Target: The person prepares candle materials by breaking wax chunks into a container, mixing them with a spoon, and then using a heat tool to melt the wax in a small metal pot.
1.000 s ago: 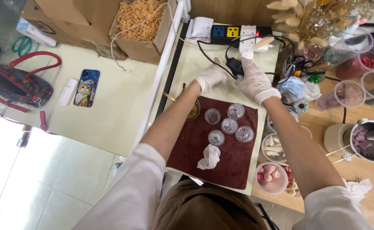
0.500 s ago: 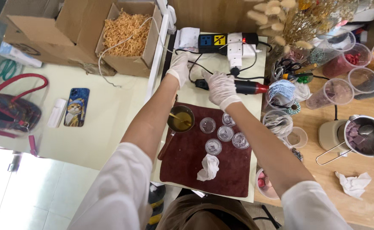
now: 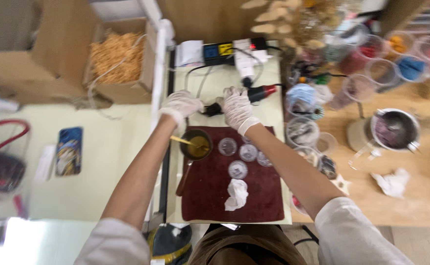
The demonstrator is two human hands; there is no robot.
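Heat gun (image 3: 254, 93) under right hand (image 3: 236, 109)

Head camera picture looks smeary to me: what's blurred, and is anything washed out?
Head view: motion blur softens everything, worst on the coloured cups top right; both gloved hands, left and right, are soft-edged; the floor bottom left is overexposed white.

White disposable gloves on left hand (image 3: 179, 105) and right hand (image 3: 236, 108), pushed-up white sleeves, brown apron
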